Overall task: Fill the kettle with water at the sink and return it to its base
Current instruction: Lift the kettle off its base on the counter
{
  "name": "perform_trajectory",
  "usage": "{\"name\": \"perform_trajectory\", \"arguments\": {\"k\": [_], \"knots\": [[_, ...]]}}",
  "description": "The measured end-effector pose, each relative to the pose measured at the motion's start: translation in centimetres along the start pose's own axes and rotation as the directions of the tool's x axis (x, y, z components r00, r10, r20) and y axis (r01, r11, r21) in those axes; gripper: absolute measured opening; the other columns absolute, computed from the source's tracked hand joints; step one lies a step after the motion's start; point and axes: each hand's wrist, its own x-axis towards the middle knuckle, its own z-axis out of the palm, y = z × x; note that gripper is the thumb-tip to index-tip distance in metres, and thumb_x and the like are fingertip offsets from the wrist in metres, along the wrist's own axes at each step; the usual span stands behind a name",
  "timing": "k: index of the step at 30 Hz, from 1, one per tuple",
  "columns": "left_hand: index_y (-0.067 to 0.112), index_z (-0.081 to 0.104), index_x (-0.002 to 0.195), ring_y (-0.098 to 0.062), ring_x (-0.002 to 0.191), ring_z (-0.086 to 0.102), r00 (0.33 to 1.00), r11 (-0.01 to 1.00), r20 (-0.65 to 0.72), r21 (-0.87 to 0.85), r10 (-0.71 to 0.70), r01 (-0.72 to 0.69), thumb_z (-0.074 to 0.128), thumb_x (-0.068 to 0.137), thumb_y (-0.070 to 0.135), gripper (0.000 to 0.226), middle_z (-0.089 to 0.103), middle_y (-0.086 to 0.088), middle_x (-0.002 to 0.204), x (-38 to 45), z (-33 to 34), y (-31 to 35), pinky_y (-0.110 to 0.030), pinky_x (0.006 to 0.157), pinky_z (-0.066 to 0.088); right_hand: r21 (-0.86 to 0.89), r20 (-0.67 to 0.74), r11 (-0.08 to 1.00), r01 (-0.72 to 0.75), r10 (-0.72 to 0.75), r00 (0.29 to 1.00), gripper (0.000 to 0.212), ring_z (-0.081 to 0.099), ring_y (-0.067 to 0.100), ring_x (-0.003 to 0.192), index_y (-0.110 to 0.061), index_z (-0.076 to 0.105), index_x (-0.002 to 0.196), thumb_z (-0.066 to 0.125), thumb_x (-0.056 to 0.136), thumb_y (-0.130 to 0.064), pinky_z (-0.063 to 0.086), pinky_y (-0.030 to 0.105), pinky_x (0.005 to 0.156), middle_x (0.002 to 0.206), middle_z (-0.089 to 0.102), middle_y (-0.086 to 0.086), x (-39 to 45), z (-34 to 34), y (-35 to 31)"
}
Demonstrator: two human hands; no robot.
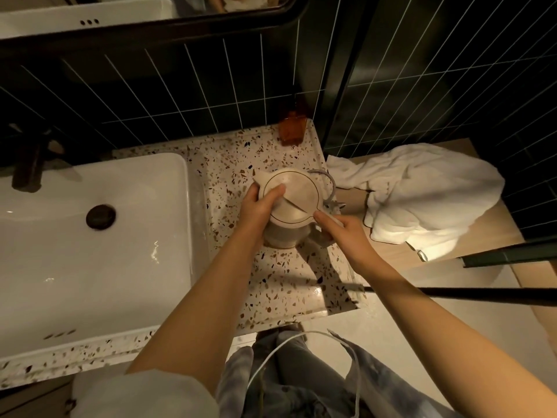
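Left hand (259, 206) grip clasps the lidded kettle (291, 203), right hand (340, 229) grasps its handle; sink (90, 267) basin holds no water.

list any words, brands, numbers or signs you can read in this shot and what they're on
None can be read.
Kettle: plain pale lid and body, no visible lettering.
Amber bottle by the tiled wall: too dark and blurred to show any label.
Towel: a small tag at its lower edge, too small to read.
Sink: no markings.
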Motion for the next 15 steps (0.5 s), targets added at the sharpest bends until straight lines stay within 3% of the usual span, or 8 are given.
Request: {"name": "perform_trajectory", "arguments": {"k": [4,7,10,12,15], "knots": [[0.028,0.061,0.123,-0.019,0.108,0.065,0.998,0.998,0.005,-0.031,0.057,-0.057,0.075,0.076,0.035,0.05,0.069,0.004,0.118,-1.2,-0.2,1.1,-0.044,0.096,0.052,0.047,0.054,0.997,0.064,-0.067,0.996,0.051,0.036,0.018,0.057,-0.002,0.04,0.059,0.063,0.09,-0.036,0.032,0.03,0.061,0.056,0.035,0.007,-1.1,-0.1,-1.6],[0.027,0.058,0.129,-0.018,0.109,0.066,0.996,0.994,0.009,-0.054,0.092,-0.091,0.079,0.068,0.044,0.066,0.069,0.005,0.122,-2.6,-0.9,1.9,-0.042,0.095,0.053,0.035,0.114,0.995,0.097,-0.1,0.988,0.061,0.039,0.023,0.065,0.011,0.044,0.065,0.059,0.09,-0.043,0.034,0.033,0.069,0.066,0.042,0.014,-2.1,-0.3,-3.0],[0.029,0.062,0.121,-0.016,0.104,0.068,0.992,0.987,-0.016,-0.094,0.126,-0.127,0.077,0.076,0.037,0.048,0.071,0.006,0.115,-4.1,-1.8,2.5,-0.032,0.085,0.055,0.011,0.17,0.989,0.151,-0.15,0.974,0.057,0.047,0.018,0.065,0.011,0.057,0.073,0.05,0.095,-0.042,0.04,0.024,0.068,0.068,0.053,0.012,-3.3,-0.1,-4.5],[0.031,0.063,0.116,-0.013,0.101,0.069,0.989,0.981,-0.051,-0.135,0.136,-0.141,0.075,0.08,0.031,0.037,0.072,0.007,0.111,-5.1,-2.7,2.6,-0.026,0.078,0.055,-0.006,0.212,0.984,0.177,-0.172,0.962,0.058,0.048,0.018,0.066,0.011,0.054,0.073,0.047,0.096,-0.042,0.04,0.025,0.071,0.068,0.053,0.015,-3.9,0.4,-5.3],[0.024,0.06,0.128,-0.014,0.106,0.068,0.979,0.969,-0.121,-0.166,0.163,-0.182,0.076,0.077,0.035,0.054,0.071,0.004,0.118,-7.1,-4.5,3.2,-0.029,0.085,0.054,-0.011,0.295,0.978,0.207,-0.194,0.935,0.065,0.049,0.023,0.069,0.016,0.051,0.076,0.05,0.089,-0.048,0.04,0.034,0.075,0.074,0.051,0.032,-4.4,1.4,-6.5]]}}
